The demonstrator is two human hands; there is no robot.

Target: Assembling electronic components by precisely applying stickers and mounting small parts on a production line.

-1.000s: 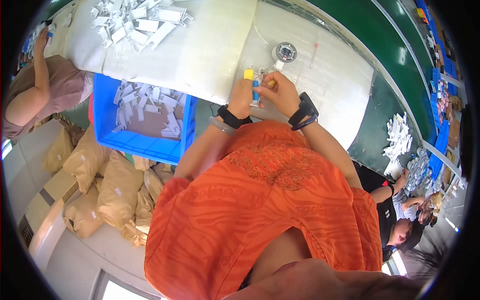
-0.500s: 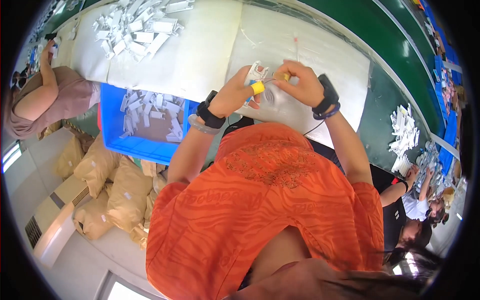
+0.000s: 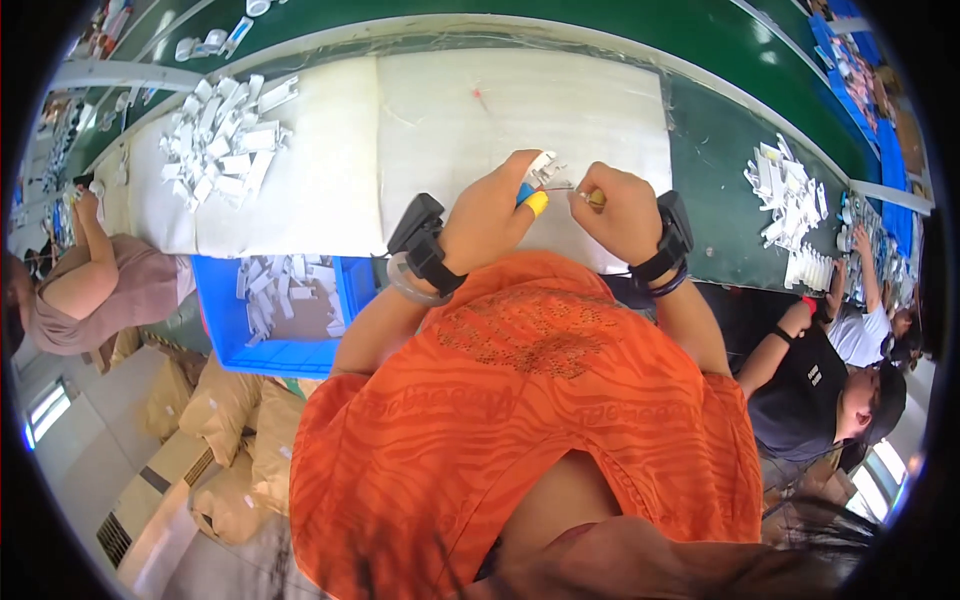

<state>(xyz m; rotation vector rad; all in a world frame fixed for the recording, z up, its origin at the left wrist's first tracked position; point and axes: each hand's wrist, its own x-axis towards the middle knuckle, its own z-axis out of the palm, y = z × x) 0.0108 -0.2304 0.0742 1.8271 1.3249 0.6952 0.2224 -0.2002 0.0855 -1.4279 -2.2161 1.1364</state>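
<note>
My left hand (image 3: 485, 222) is closed around a small white plastic housing (image 3: 543, 163), most of it hidden by the fingers. A bit of blue (image 3: 525, 193) shows between thumb and fingers, and a yellow cover (image 3: 538, 204) wraps the thumb tip. From the housing a thin reddish wire (image 3: 556, 188) runs across to my right hand (image 3: 622, 212). Its fingers are pinched at the wire's end, with a yellow patch (image 3: 597, 199) at a fingertip. Both hands hover over the near part of the pale padded tabletop (image 3: 430, 120).
White plastic housings (image 3: 222, 140) lie heaped on the table's left; another pile (image 3: 785, 195) lies on the green surface at right. A blue bin (image 3: 270, 358) of white parts stands below the left table edge, near brown sacks (image 3: 225, 410). Co-workers sit at both sides.
My view has turned and shifted, so the table now looks level. The housing is now more covered by my left hand. The wire still spans between both hands.
</note>
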